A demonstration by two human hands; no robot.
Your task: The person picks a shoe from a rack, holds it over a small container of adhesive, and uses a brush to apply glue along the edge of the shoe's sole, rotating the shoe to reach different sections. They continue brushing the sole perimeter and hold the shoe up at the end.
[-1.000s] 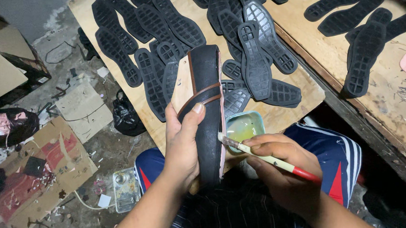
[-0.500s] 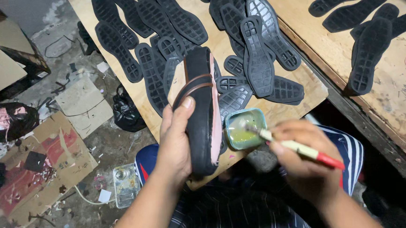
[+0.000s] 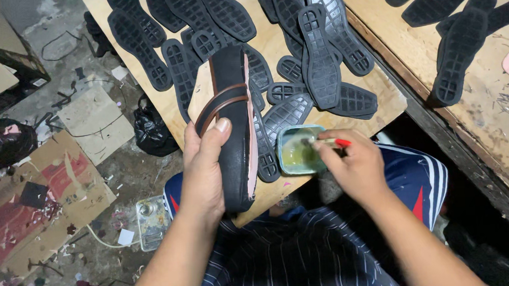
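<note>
My left hand (image 3: pixel 205 166) grips a black sandal (image 3: pixel 234 118) with brown straps and a pink edge, held sole-side out above the edge of the wooden board (image 3: pixel 272 40). Around a thin brush (image 3: pixel 329 142) with a red handle, my right hand (image 3: pixel 353 165) is closed. The brush tip dips into a small greenish tub of glue (image 3: pixel 299 150) that stands at the board's front edge, right of the sandal.
Several black rubber soles (image 3: pixel 321 46) lie spread over the board, and more soles (image 3: pixel 459 41) lie on a second wooden table on the right. The floor on the left holds cardboard (image 3: pixel 40 197), a black bag (image 3: pixel 150 130) and scraps. My knees are under the board.
My right hand has moved the brush from the sandal's edge over to the glue tub and dipped it in. The left hand has kept hold of the sandal.
</note>
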